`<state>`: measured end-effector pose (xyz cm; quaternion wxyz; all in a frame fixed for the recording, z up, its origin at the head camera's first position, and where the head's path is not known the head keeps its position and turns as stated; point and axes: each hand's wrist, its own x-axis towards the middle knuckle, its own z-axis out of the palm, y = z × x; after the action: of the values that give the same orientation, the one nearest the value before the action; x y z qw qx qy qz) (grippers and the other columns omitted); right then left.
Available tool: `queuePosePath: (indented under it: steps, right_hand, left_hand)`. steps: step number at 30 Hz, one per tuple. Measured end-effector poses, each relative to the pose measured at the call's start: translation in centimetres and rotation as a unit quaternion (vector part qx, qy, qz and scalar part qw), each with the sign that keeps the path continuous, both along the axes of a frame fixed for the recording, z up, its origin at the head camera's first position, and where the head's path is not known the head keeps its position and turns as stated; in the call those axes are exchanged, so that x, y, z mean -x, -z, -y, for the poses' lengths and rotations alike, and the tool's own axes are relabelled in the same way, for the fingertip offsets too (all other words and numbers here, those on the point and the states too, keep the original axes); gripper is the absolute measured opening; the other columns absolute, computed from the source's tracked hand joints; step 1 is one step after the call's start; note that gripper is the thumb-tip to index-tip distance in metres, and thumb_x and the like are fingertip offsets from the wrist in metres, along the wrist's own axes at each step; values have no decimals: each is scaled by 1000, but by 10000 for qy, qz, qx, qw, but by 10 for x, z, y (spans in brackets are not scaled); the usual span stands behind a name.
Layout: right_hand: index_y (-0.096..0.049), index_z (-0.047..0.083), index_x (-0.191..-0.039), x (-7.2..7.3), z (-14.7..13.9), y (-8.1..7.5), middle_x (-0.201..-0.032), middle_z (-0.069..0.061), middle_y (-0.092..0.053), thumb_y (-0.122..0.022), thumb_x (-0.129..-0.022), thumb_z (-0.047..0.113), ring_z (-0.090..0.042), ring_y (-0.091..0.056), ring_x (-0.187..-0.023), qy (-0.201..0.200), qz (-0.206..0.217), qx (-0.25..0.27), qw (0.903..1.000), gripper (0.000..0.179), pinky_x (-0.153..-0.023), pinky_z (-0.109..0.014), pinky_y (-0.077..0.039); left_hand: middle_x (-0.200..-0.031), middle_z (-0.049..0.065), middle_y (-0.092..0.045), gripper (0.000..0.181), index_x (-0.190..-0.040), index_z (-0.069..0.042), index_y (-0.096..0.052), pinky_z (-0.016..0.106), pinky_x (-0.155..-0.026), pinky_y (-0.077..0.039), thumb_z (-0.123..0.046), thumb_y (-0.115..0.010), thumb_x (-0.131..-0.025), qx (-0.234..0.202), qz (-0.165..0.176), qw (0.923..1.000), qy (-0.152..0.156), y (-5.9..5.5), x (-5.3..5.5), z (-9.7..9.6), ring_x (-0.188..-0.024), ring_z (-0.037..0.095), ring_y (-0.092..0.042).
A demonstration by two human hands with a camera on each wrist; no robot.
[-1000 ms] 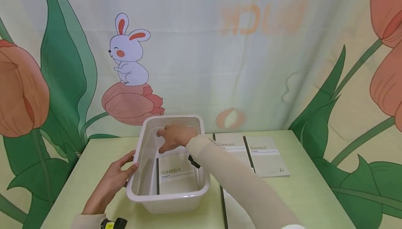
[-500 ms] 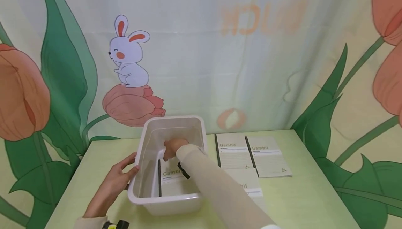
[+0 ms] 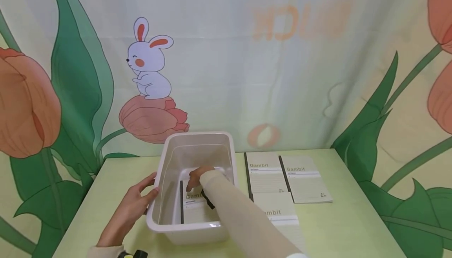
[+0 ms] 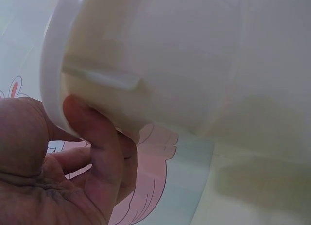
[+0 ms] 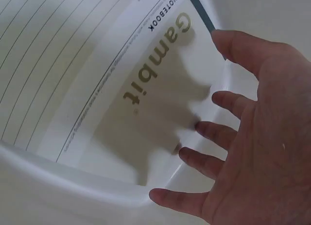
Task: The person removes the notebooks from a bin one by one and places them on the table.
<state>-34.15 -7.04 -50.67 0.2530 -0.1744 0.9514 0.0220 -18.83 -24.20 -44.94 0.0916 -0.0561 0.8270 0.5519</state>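
Note:
A white plastic basin (image 3: 157,215) stands on the table, and a Gambit notebook (image 3: 194,214) with a dark spine lies flat at its bottom. My left hand (image 3: 132,204) holds the basin's left rim; the left wrist view has curled fingers (image 4: 99,149) under the rim's lip. Inside the basin, my right hand (image 3: 198,177) is over the notebook's upper end. The right wrist view shows that hand's fingers (image 5: 211,135) spread apart at the notebook's top edge, gripping nothing and casting shadows on the cover. Whether the fingertips touch it, I cannot tell.
To the basin's right lie a Gambit notebook (image 3: 265,179), another one (image 3: 307,183) beside it, and a third (image 3: 280,207) nearer me, partly under my right sleeve (image 3: 243,222). A printed curtain (image 3: 226,73) hangs behind the pale green table (image 3: 353,226).
My right hand has moved down and nearer within the basin, from above its far part to the notebook's top. My left hand stays on the rim.

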Motion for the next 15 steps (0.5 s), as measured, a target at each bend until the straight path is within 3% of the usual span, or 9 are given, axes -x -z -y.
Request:
queuePosePath:
  steps: [12, 15]
  right_hand:
    - [-57, 40, -134, -1, 3, 0, -140, 16, -56, -70, -79, 54, -10, -52, -128, 76, 82, 50, 9999, 58, -103, -35, -46]
    - [-60, 41, -129, 2, 3, 4, -137, 15, -58, -73, -75, 55, -12, -56, -120, 381, 170, 163, 9990, 57, -99, -42, -48]
  left_hand:
    - [-151, 23, -36, 62, -157, -13, -24, 42, -74, -59, -19, -52, -102, 79, 67, 9999, 1, -3, 1, 0, -114, 33, -59]
    - [-151, 22, -36, 62, -157, -14, -24, 41, -75, -59, -20, -53, -102, 94, 82, 9999, -20, -3, 0, -1, -116, 34, -59]
